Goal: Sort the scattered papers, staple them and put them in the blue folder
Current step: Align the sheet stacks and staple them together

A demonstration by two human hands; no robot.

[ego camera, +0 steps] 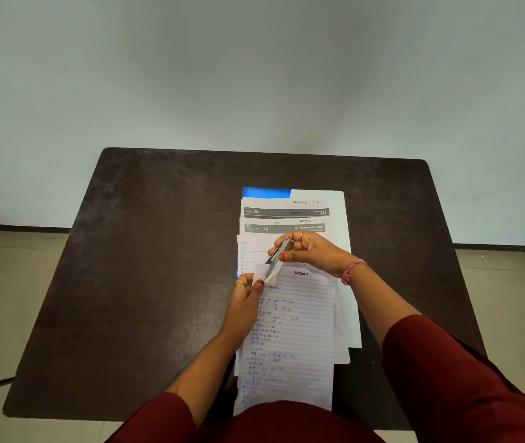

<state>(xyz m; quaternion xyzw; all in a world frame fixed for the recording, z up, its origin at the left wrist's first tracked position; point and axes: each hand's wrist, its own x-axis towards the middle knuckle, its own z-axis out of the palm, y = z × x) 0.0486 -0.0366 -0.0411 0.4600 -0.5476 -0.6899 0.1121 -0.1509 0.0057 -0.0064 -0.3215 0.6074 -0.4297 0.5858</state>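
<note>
A lined handwritten sheet headed "Section 1" [296,330] lies on top of a loose stack of papers [286,215] in the middle of the dark table [146,266]. My right hand [315,254] grips a small silver stapler [276,262], whose jaw sits over the sheet's top left corner. My left hand [248,295] pinches that same corner between thumb and fingers. The blue folder [264,192] lies under the stack; only its far left corner and a thin strip at the left edge show.
Printed forms marked "2B" [283,212] and "74" [282,228] stick out of the stack's far end. A white sheet [347,282] juts out on the right. Behind the table stands a pale wall [254,75]; tiled floor shows on both sides.
</note>
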